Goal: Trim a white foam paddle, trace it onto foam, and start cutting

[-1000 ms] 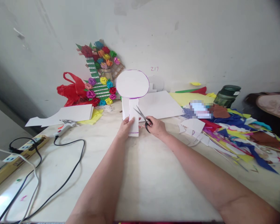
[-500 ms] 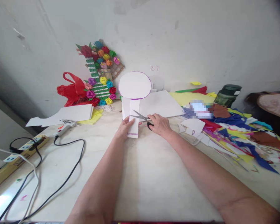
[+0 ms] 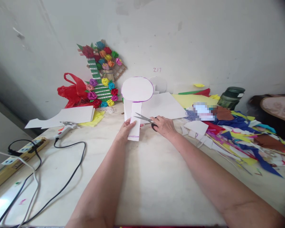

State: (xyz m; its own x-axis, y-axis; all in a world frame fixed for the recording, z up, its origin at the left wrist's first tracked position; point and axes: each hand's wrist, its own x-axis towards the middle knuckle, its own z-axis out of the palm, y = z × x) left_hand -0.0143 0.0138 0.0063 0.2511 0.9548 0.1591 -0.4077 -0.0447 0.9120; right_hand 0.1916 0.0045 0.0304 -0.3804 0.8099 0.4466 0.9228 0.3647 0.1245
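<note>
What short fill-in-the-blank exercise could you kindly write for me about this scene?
1. The right hand holds a pair of ____.
2. The left hand grips a white cutout whose oval part is outlined in ____.
3. The plastic bag beside the paper flowers is ____.

Missing words: scissors; purple; red.

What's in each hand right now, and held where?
Left hand: the white paper cutout, by the edge of its narrow stem. Right hand: the scissors, by the black handles.
</note>
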